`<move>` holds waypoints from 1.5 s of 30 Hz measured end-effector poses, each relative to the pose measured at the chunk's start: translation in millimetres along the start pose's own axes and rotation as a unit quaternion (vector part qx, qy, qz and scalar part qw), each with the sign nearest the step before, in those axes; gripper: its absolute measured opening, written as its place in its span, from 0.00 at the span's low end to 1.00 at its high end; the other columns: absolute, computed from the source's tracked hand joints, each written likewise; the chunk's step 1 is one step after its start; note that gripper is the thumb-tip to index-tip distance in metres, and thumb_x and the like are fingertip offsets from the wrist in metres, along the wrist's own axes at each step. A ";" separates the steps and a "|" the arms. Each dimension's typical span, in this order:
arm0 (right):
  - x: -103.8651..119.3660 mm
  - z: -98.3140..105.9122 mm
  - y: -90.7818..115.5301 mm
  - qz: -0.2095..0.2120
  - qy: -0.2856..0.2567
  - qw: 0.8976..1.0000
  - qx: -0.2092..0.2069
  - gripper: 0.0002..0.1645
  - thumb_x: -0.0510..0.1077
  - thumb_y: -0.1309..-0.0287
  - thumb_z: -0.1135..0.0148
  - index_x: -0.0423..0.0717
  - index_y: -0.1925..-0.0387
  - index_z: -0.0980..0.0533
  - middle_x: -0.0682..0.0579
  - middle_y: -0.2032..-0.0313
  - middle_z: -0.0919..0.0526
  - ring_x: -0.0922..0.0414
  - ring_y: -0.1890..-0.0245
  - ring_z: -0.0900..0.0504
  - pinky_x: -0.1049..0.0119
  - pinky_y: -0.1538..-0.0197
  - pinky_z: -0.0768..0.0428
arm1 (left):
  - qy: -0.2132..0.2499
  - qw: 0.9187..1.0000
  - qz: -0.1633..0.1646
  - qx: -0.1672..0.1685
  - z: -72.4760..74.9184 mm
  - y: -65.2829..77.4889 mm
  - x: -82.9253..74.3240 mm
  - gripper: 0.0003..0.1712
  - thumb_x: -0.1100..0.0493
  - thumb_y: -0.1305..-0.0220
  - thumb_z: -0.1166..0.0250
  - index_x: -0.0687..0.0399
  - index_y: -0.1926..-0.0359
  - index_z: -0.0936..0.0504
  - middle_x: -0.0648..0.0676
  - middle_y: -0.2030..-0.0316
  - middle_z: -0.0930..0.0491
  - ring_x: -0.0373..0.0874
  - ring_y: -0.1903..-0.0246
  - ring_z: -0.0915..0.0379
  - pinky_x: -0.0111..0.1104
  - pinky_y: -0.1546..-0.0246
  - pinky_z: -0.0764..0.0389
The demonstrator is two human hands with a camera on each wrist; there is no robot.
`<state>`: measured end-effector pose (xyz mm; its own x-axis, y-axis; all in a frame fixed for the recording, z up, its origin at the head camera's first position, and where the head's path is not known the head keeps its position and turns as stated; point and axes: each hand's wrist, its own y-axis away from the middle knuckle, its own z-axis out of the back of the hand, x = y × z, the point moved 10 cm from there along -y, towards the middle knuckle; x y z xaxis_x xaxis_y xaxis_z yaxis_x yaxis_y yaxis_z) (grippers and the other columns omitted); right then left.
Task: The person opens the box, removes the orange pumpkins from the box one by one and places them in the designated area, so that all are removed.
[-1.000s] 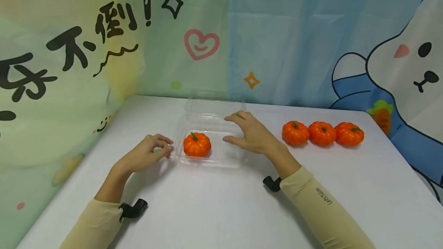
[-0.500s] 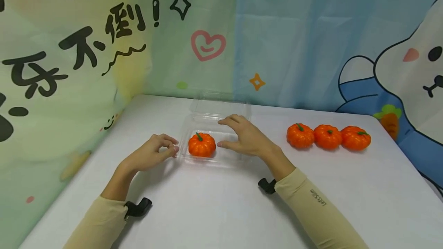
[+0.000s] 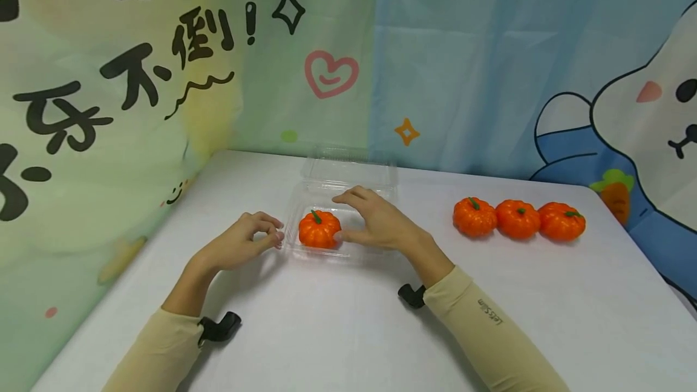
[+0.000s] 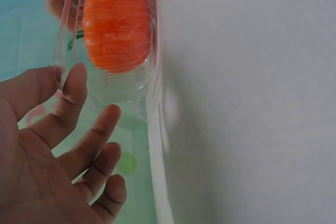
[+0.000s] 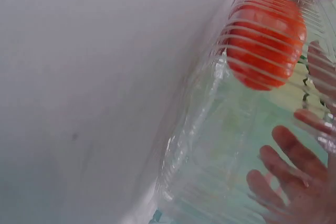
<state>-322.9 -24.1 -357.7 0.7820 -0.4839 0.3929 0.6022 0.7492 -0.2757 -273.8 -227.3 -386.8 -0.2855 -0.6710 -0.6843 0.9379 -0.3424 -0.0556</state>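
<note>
A small orange toy pumpkin (image 3: 318, 230) with a green stem sits in the left part of a clear plastic clamshell box (image 3: 348, 253). My left hand (image 3: 239, 244) pinches the box's left rim between thumb and index finger, the other fingers loosely bent, as the left wrist view shows. Over the box's right part hovers my right hand (image 3: 378, 222), fingers spread and thumb tip close to the pumpkin's right side; whether it touches I cannot tell. Through the box wall, the right wrist view shows the pumpkin (image 5: 265, 40) and the right hand's outstretched fingers (image 5: 291, 145).
The box's lid (image 3: 348, 169) lies folded back toward the curtain (image 3: 452, 77). Three more toy pumpkins stand in a touching row at the right: one on the left (image 3: 475, 218), a middle one (image 3: 518, 219) and a right one (image 3: 562, 221). A white cloth covers the table (image 3: 327, 331).
My right hand has moved left over the box, bringing its thumb up to the pumpkin. The left hand stays at the rim. The head view has shifted slightly.
</note>
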 end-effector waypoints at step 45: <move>14.4 -26.3 -12.7 -0.002 -0.026 0.996 0.080 0.36 0.51 0.40 0.26 0.45 0.33 0.26 0.50 0.36 0.22 0.51 0.36 0.24 0.55 0.32 0.27 | -0.018 1.000 -0.022 0.009 -4.2 -7.2 -5.3 0.14 0.56 0.27 0.40 0.48 0.70 0.14 0.58 0.43 0.19 0.63 0.37 0.35 0.59 0.38 0.36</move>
<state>-315.1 -52.5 -371.6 0.7674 -0.4669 0.4395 0.5694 0.8114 -0.1322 -278.2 -218.6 -385.8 -0.3328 -0.6783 -0.6551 0.9209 -0.3832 -0.0711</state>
